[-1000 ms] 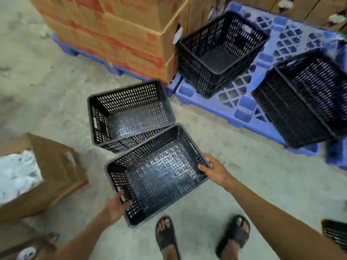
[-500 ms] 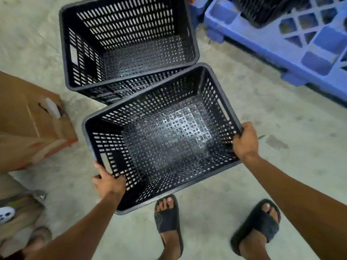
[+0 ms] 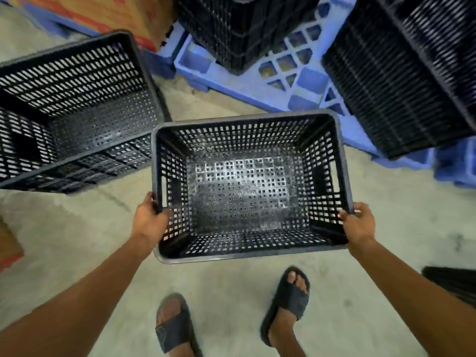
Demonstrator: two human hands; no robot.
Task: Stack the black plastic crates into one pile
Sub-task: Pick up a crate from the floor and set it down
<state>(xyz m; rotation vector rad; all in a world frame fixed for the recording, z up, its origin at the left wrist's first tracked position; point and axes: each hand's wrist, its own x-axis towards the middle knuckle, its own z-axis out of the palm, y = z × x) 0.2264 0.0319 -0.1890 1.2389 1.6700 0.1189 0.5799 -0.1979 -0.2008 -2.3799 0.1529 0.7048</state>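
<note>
I hold an empty black perforated plastic crate [image 3: 247, 191] level in front of me, above the concrete floor. My left hand [image 3: 149, 220] grips its left rim and my right hand [image 3: 356, 224] grips its right rim. A second black crate [image 3: 72, 112] stands on the floor to the left, apart from the held one. Two more black crates stand on a blue pallet [image 3: 291, 76]: one at the top centre [image 3: 242, 29], one at the top right [image 3: 401, 81].
Cardboard boxes [image 3: 108, 11] sit on a pallet at the top left, and a brown box corner [image 3: 7, 243] shows at the left edge. My sandalled feet [image 3: 286, 302] stand below the crate. Something black and ribbed [image 3: 453, 282] lies at the right edge.
I have lifted the crate off the floor and turned it square to me, swinging it right, away from the left crate. The view has risen toward the pallet.
</note>
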